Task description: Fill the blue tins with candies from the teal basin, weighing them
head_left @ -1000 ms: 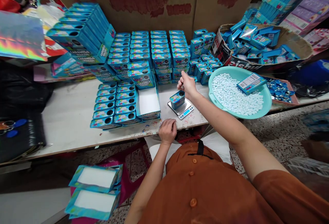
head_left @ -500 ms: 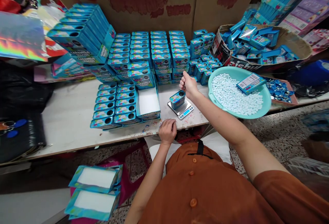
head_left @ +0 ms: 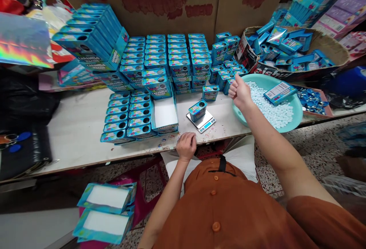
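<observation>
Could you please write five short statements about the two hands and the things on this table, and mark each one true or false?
1. A blue tin stands on the scale. True.
2. The right hand is gripping that tin. False: it is away from the tin, by the basin.
3. The basin contains white candies. True.
4. The left hand is inside the basin. False: it is at the front edge of the table.
5. Another tin stands behind the scale. True.
</observation>
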`<control>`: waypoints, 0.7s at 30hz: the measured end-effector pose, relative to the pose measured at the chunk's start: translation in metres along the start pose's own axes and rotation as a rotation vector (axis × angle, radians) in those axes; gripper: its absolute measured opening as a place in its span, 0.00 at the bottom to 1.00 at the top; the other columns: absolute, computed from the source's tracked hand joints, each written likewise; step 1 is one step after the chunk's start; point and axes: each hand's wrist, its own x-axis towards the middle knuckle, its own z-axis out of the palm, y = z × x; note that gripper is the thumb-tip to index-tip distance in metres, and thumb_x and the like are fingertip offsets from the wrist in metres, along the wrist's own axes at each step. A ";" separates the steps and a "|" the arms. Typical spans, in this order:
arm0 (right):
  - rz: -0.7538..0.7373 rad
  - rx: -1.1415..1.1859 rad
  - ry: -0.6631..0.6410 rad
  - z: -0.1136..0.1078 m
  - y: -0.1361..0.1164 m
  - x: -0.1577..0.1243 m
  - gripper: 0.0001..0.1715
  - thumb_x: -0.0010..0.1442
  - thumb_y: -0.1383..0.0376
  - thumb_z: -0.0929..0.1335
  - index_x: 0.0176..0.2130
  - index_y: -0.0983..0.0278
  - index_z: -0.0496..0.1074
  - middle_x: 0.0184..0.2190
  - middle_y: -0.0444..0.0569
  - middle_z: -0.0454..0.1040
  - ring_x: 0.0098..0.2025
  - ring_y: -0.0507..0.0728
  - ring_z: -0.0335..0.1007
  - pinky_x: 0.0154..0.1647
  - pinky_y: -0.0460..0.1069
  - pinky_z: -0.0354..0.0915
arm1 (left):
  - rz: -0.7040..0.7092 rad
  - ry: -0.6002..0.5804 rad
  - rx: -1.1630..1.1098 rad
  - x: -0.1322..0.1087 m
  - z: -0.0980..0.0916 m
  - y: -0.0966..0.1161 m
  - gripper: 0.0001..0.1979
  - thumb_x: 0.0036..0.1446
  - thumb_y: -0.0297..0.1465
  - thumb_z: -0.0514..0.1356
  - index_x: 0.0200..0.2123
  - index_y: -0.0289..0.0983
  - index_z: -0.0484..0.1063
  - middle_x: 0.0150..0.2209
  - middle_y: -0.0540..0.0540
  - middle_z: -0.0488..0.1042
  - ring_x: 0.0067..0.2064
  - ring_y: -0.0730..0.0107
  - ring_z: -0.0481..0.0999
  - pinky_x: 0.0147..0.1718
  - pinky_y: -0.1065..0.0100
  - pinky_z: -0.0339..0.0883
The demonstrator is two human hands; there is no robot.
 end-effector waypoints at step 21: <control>-0.366 -1.206 0.040 -0.159 0.026 -0.050 0.24 0.63 0.56 0.61 0.18 0.60 0.59 0.21 0.47 0.66 0.26 0.55 0.59 0.28 0.50 0.48 | -0.290 0.087 -0.117 0.070 -0.001 0.038 0.36 0.57 0.39 0.61 0.64 0.36 0.51 0.62 0.32 0.58 0.64 0.55 0.59 0.59 0.57 0.60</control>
